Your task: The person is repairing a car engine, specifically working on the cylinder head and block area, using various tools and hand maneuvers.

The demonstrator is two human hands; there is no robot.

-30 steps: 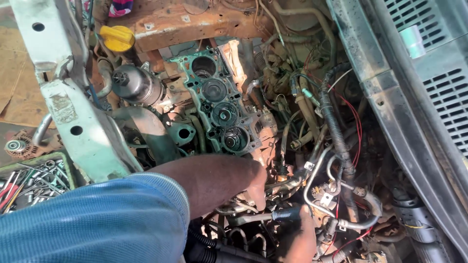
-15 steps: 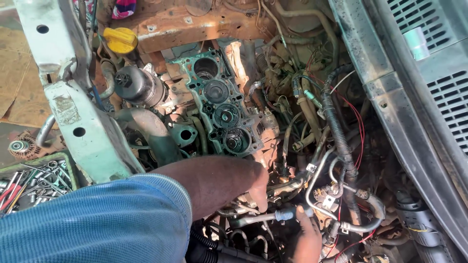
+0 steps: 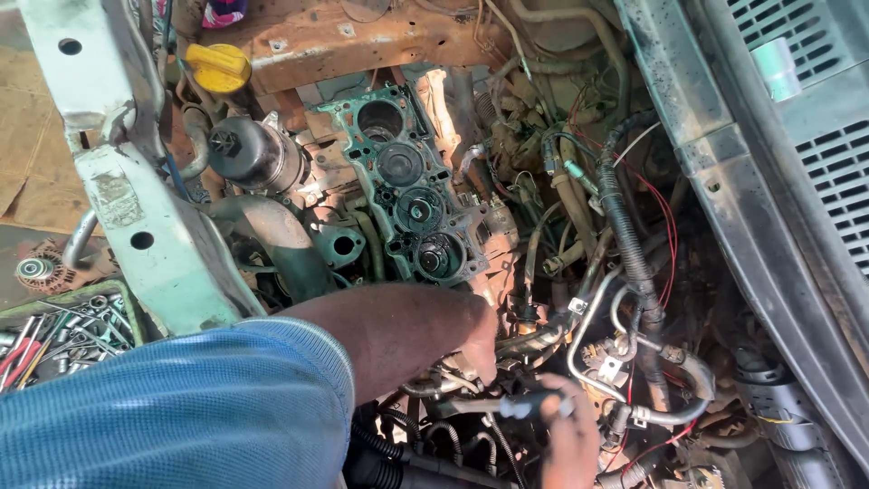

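Dark-handled tool (image 3: 507, 405), slim, lying roughly level low in the engine bay. Grey metal shaft pointing away from the right hand (image 3: 568, 435), toward the left hand (image 3: 471, 340). Handle end gripped in the right hand's fingers; shaft tip lost among hoses just under the left hand.

place: car repair yard or workshop | proof: open engine bay with bare engine block (image 3: 409, 195), head off, cylinders showing | rusty crossmember (image 3: 362, 41) | tangled hoses and wiring (image 3: 634, 272) | yellow filler cap (image 3: 217, 68) | tray of sockets and spanners (image 3: 54, 330) | cardboard (image 3: 32, 163) on ground
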